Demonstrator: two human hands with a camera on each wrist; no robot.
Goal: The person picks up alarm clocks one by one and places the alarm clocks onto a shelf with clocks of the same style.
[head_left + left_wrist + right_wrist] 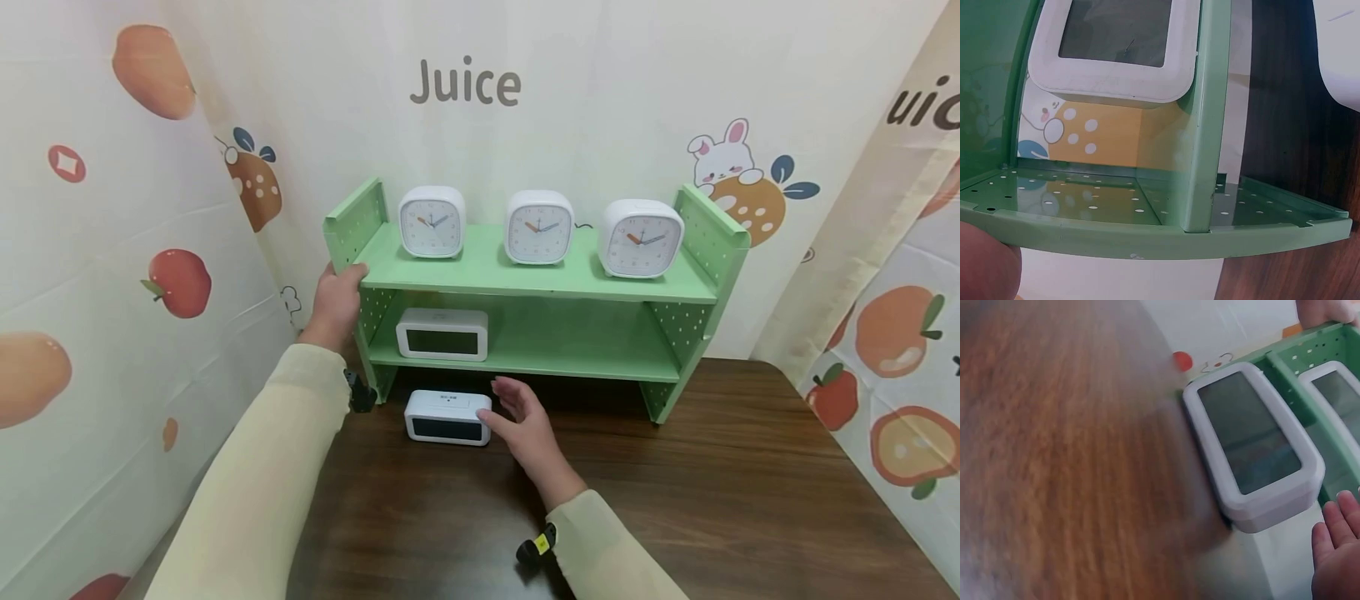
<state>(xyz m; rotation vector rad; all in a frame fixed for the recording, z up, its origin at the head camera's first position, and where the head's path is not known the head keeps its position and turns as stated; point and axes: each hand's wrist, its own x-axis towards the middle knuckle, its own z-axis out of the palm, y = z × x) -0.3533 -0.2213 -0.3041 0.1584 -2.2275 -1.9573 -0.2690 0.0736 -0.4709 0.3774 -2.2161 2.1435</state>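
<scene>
My left hand (335,302) grips the left side of a green two-tier shelf (525,287), its thumb over the front edge of the upper board. My right hand (531,433), fingers loosely bent and spread, is at the right end of a white digital clock (447,429) standing on the table before the shelf. In the right wrist view the fingers (1338,525) stand apart from that clock. On the lower board, at the left, sits a similar digital clock (442,342). Both displays look blank.
Three white analog clocks, left (432,223), middle (538,229) and right (642,240), stand along the upper board. Perforated side panels (712,237) close the shelf's ends. Beneath is a dark wooden table (675,492); a fruit-print curtain (600,100) hangs behind and at both sides.
</scene>
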